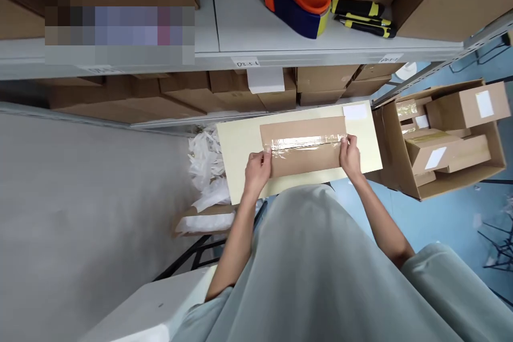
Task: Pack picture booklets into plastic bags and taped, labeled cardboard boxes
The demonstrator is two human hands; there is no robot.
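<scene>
A brown cardboard box [306,163], taped along its seam with clear shiny tape [302,141], is in front of me over a pale yellow board [240,155]. At its left end my left hand [257,170] grips the edge, the thumb on top near the tape's end. My right hand [351,156] closes on the opposite end in the same way, thumb over the tape. The fingers under the box are partly hidden. Behind the right hand, a white paper label [355,112] lies on the board.
On the shelf [240,21] ahead sit an orange and blue tape dispenser [296,2] and several yellow-black cutters [363,17]. Boxes [184,93] fill the level below. To the right stands a large open carton [390,155] of smaller boxes; crumpled white plastic [205,160] lies left.
</scene>
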